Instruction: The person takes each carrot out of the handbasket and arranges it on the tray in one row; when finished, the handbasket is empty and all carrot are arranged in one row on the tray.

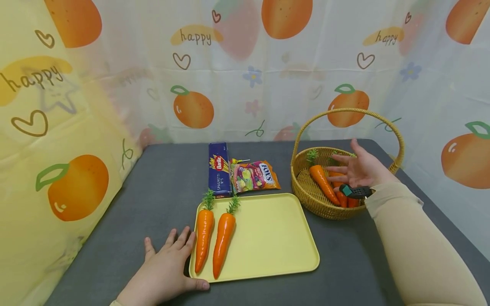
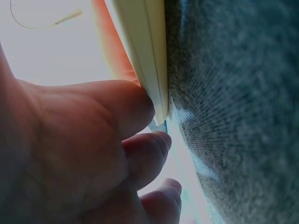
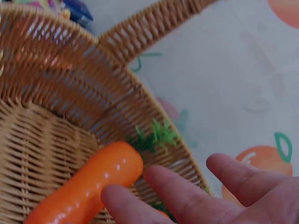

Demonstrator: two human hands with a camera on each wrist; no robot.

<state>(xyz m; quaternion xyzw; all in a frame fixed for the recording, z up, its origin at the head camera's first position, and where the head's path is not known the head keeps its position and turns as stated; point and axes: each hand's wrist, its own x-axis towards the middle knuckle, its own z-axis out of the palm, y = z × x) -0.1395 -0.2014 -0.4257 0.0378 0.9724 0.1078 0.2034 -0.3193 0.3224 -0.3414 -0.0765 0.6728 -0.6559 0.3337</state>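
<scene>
On the yellow tray [image 1: 272, 238] lie two orange carrots side by side, a left carrot [image 1: 204, 240] and a right carrot [image 1: 223, 244], green tops pointing away. My left hand [image 1: 164, 263] rests at the tray's near left corner with spread fingers, its thumb along the front edge. Over the wicker basket [image 1: 317, 208] hovers my right hand [image 1: 360, 168], fingers extended and holding nothing. Inside the basket a carrot [image 3: 93, 184] lies just beside those fingertips. More carrots sit beneath the hand, partly hidden by it and the wrist strap.
Behind the tray lie a blue spaghetti box [image 1: 219, 170], a Fox's candy bag [image 1: 255, 176] and a small lollipop [image 1: 239, 161]. The basket's tall handle [image 1: 348, 110] arches over its opening. Printed curtains [image 1: 237, 85] stand along the back and sides of the grey table [image 1: 164, 182].
</scene>
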